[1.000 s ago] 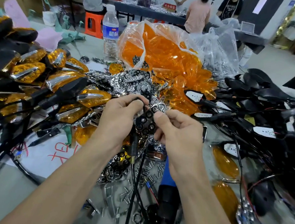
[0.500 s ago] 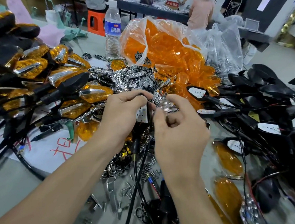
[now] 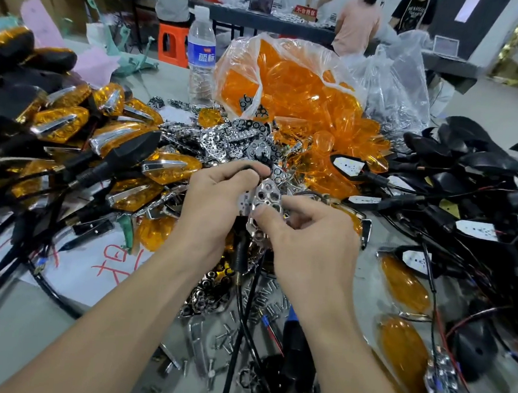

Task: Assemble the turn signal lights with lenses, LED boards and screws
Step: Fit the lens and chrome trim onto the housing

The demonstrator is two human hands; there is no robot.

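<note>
L hand [image 3: 216, 205] curled round white LED board [image 3: 244, 200], black cable [image 3: 240, 257] hanging below. R hand [image 3: 307, 240] pinches chrome reflector [image 3: 267, 197] (honeycomb holes) against board, thumb on its lower part. Both held mid-worktop [image 3: 9, 316], above loose screws [image 3: 261, 305]. Bag [image 3: 247, 59] of orange lenses [image 3: 291, 84] behind. Reflector seated on board or just touching: can't tell
</note>
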